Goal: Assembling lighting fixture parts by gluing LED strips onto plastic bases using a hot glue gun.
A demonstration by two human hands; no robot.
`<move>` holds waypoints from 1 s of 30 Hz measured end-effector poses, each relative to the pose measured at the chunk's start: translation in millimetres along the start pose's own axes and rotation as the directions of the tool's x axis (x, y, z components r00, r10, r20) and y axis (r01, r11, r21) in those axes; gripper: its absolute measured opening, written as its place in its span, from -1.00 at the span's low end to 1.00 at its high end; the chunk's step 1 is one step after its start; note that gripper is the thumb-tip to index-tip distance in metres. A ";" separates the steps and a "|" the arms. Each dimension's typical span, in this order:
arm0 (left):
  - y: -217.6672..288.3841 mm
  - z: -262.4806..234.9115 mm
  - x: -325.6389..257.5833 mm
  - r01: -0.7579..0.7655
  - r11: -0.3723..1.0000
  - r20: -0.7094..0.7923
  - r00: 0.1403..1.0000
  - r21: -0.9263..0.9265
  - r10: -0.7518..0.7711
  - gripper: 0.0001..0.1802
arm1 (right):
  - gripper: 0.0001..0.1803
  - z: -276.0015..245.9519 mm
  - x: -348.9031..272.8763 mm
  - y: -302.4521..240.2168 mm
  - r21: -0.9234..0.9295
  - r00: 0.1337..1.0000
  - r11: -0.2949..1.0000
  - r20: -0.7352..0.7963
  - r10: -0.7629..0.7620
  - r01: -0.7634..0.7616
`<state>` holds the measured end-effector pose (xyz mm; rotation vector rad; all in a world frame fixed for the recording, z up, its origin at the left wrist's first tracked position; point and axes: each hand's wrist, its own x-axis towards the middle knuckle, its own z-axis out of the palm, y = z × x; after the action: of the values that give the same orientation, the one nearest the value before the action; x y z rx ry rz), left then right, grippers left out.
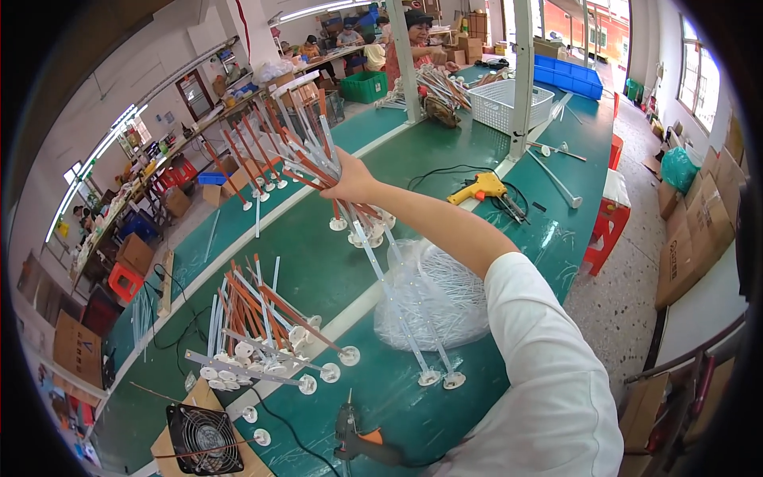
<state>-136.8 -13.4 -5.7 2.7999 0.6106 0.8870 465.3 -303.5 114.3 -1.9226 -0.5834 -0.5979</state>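
My right hand (350,179) reaches far across the green table, fingers wrapped round a bundle of thin brown and whitish strips (306,131). Round white bases hang at the lower end of the bundle, partly behind my forearm. Two pale strips (385,282) with round bases slant in front of a clear plastic bag (433,298) full of thin white sticks. A pile of similar brown and clear strips (246,310) with white bases lies to the left. Beyond the hand, several brown strips (242,159) stand upright on their bases. My left hand is out of the picture.
A yellow glue gun (478,189) lies right of my forearm; a dark glue gun (350,433) sits near the front edge beside a black fan (205,439). Further back are a white basket (509,111), a blue tray (568,78), metal posts (520,79) and a person (417,40).
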 end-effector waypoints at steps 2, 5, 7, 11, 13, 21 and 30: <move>1.3 0.9 2.0 -0.007 1.000 -0.023 1.000 -0.003 0.007 -0.68 | -0.08 2.3 -5.4 1.4 -0.002 1.000 1.000 0.011 0.012 -0.012; 0.2 2.5 0.9 -0.024 1.000 -0.046 0.999 0.002 0.024 -0.68 | -0.16 11.0 -16.3 9.1 -0.019 0.996 1.000 0.084 0.013 -0.011; -0.7 2.6 1.0 -0.036 0.999 -0.045 0.998 0.012 0.036 -0.68 | -0.20 10.1 -17.5 -1.1 -0.031 0.989 1.000 0.146 0.004 0.001; -1.6 4.0 -0.2 -0.043 0.999 -0.062 0.997 0.003 0.043 -0.69 | -0.26 1.1 -12.9 -9.8 -0.134 0.984 0.988 0.148 0.098 -0.079; -3.6 4.9 -0.6 -0.060 0.998 -0.077 0.995 -0.002 0.060 -0.69 | -0.27 1.1 -13.3 -11.8 -0.147 0.989 0.987 0.130 0.077 -0.057; 0.6 -1.4 4.9 -0.036 0.999 -0.024 0.999 -0.029 0.036 -0.74 | -0.45 15.0 -16.7 -5.6 -0.113 0.950 0.961 0.163 0.267 -0.251; -1.1 -1.2 2.9 -0.069 0.996 -0.029 0.997 -0.049 0.067 -0.73 | -0.63 -8.9 -20.4 15.1 0.082 0.962 0.959 0.074 0.265 -0.270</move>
<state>-135.7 -11.2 -3.4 2.7828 0.4925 0.9412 457.9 -320.2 94.6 -1.8977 -0.3728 -0.3339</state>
